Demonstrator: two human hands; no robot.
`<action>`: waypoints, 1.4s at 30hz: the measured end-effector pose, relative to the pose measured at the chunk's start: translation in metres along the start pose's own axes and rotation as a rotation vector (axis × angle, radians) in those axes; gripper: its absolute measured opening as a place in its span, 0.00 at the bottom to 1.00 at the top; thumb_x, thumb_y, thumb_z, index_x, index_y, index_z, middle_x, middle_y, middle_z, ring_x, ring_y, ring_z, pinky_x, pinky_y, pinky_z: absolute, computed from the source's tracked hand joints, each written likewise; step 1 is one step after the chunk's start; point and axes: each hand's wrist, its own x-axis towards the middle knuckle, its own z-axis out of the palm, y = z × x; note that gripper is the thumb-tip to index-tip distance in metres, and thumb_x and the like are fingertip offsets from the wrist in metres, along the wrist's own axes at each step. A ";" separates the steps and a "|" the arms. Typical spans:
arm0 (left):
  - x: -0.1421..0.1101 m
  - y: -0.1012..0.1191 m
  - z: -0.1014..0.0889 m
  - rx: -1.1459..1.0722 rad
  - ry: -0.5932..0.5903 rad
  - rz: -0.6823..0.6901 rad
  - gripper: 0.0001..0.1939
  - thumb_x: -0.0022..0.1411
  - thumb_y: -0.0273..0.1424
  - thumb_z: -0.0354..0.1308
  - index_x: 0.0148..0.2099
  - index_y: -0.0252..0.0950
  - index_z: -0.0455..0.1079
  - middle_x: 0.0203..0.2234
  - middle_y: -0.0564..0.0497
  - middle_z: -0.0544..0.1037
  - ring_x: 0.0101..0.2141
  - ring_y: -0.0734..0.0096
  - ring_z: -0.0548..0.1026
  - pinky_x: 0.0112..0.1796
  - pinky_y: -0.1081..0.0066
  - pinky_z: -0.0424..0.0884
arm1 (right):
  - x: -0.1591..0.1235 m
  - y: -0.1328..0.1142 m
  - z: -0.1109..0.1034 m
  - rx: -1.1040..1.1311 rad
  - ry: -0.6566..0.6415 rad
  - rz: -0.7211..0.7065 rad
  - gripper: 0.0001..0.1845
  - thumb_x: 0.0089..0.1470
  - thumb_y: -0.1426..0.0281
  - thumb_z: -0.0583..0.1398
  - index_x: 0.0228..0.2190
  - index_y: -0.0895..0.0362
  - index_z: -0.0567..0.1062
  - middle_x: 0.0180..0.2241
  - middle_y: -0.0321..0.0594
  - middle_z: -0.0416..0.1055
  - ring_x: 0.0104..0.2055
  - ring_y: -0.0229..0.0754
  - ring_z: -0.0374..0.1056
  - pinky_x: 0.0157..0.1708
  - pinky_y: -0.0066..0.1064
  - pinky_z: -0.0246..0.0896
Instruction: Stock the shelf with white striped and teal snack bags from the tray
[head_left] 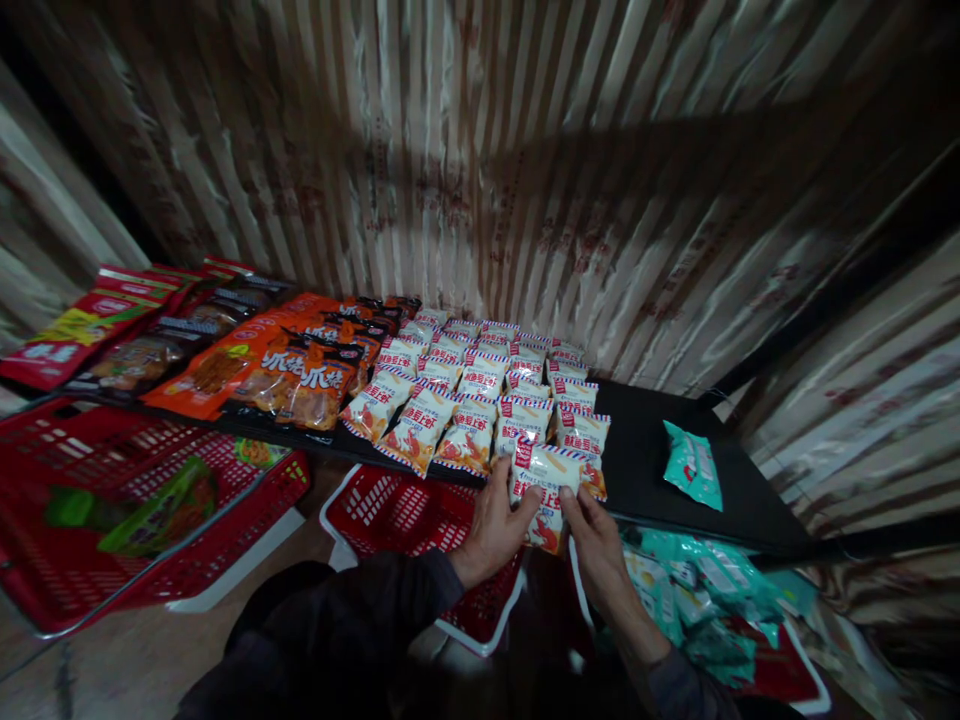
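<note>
Between my two hands is a small white snack bag (pixel 551 475) with red lettering and an orange lower part. My left hand (pixel 499 515) grips its left side, thumb across the front. On the right side, my right hand (pixel 596 535) pinches it, the thumb near the lettering. The bag is held upright at the front edge of a black shelf (pixel 637 440). Just behind it stand rows of matching white snack bags (pixel 484 375), leaning back on the shelf. A lone teal snack bag (pixel 694 465) lies farther right.
Orange and black snack packs (pixel 289 365) and red packs (pixel 90 325) fill the shelf's left. Below stand a red basket (pixel 247 510) with green packs, a middle red basket (pixel 397 510), and a right basket holding teal bags (pixel 705 575). Striped, crinkled sheeting (pixel 465 170) hangs behind.
</note>
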 end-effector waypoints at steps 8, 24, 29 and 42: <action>0.005 0.002 -0.001 -0.018 0.021 0.012 0.32 0.62 0.37 0.56 0.65 0.33 0.53 0.58 0.37 0.70 0.56 0.56 0.70 0.58 0.55 0.64 | 0.002 -0.002 0.008 0.070 0.024 0.008 0.34 0.43 0.49 0.68 0.49 0.53 0.75 0.46 0.42 0.78 0.46 0.52 0.75 0.44 0.42 0.73; 0.003 0.001 -0.029 -0.044 0.057 0.004 0.35 0.64 0.34 0.53 0.69 0.33 0.48 0.63 0.39 0.64 0.61 0.60 0.65 0.61 0.59 0.61 | 0.000 0.008 0.034 -0.020 -0.047 -0.124 0.36 0.48 0.52 0.66 0.55 0.54 0.70 0.48 0.44 0.77 0.52 0.51 0.72 0.54 0.46 0.66; -0.008 -0.002 -0.065 0.105 0.067 0.020 0.36 0.64 0.36 0.53 0.70 0.32 0.48 0.65 0.38 0.62 0.62 0.58 0.63 0.62 0.58 0.59 | -0.012 0.021 0.059 -0.027 -0.063 -0.108 0.35 0.49 0.53 0.65 0.56 0.55 0.71 0.52 0.44 0.75 0.52 0.51 0.72 0.54 0.46 0.67; 0.007 0.002 -0.190 0.296 0.226 0.147 0.36 0.64 0.39 0.53 0.70 0.33 0.48 0.63 0.40 0.65 0.59 0.57 0.68 0.59 0.57 0.64 | -0.016 0.037 0.177 0.064 -0.361 -0.185 0.40 0.54 0.60 0.63 0.64 0.52 0.57 0.58 0.45 0.69 0.59 0.48 0.67 0.60 0.45 0.60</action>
